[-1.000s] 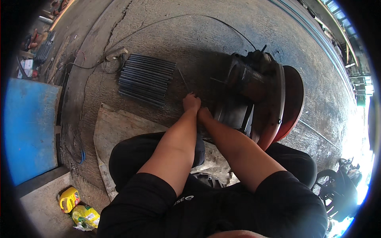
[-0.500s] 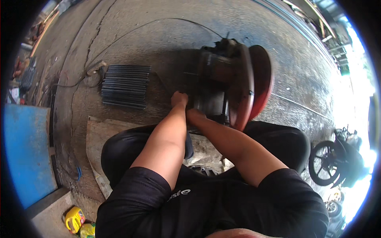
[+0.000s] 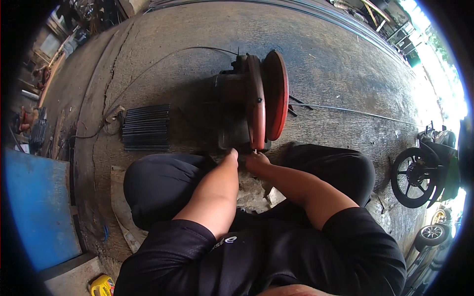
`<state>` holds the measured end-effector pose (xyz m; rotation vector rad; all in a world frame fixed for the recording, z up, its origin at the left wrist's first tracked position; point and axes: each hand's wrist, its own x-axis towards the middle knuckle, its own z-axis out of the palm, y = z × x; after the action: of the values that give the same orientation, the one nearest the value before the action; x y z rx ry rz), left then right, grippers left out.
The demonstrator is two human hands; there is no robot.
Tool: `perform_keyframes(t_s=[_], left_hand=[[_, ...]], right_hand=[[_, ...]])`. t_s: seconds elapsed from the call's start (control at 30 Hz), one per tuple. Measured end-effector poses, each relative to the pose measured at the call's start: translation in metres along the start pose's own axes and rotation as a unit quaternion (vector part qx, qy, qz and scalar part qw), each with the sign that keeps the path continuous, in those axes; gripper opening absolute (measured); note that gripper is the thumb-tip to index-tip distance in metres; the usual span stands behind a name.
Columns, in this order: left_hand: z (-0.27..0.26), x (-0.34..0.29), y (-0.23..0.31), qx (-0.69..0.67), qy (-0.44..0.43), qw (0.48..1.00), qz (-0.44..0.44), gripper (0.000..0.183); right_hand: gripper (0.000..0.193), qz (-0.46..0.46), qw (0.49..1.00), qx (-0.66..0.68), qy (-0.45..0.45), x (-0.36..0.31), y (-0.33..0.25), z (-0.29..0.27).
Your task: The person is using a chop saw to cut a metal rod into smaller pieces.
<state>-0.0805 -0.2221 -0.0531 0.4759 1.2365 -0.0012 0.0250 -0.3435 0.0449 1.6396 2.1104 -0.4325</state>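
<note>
In front of me on the floor stands a cut-off saw (image 3: 236, 84) with a red guard (image 3: 256, 106) and a red round cover (image 3: 277, 93) on its right side. My left hand (image 3: 231, 155) is at the near edge of the saw's dark base (image 3: 233, 138); its fingers are mostly hidden. Just below the guard's near end, my right hand (image 3: 257, 161) has its fingers curled in, and what they hold, if anything, is too small to make out. Dark metal bars (image 3: 146, 127) lie side by side in a flat row left of the saw.
A cable (image 3: 163, 58) arcs from the saw to a block (image 3: 114, 113) beside the bars. A long thin rod (image 3: 355, 111) and short dark pieces (image 3: 299, 104) lie right of the saw. Farther out are a blue panel (image 3: 42, 207), a motorcycle (image 3: 419, 172) and a yellow container (image 3: 102, 286).
The view has shifted, so the saw sits farther left. My left hand has come back from beside the saw to its near edge, and my right hand has moved under the guard's near end.
</note>
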Motion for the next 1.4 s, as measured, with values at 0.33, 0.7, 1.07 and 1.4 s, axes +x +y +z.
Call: perform_keyframes(t_s=[0.33,0.7,1.07,1.4], left_hand=[[0.06,-0.005,-0.034,-0.116,-0.063,0.991,-0.029,0.036],[0.075,0.018,-0.049,-0.174,-0.063,0.983,0.009,0.026],[0.077,0.028,-0.047,-0.261,0.035,0.965,-0.019,0.01],[0.091,-0.027,-0.043,0.121,0.258,0.954,0.098,0.034]], right_hand=[[0.033,0.21,0.88,0.423,-0.055,-0.02,0.058,-0.025],[0.061,0.442,0.727,0.496,0.171,-0.027,0.059,-0.005],[0.053,0.493,0.693,0.465,0.247,-0.05,0.052,-0.038],[0.059,0.489,0.7,0.359,0.376,-0.064,0.09,-0.107]])
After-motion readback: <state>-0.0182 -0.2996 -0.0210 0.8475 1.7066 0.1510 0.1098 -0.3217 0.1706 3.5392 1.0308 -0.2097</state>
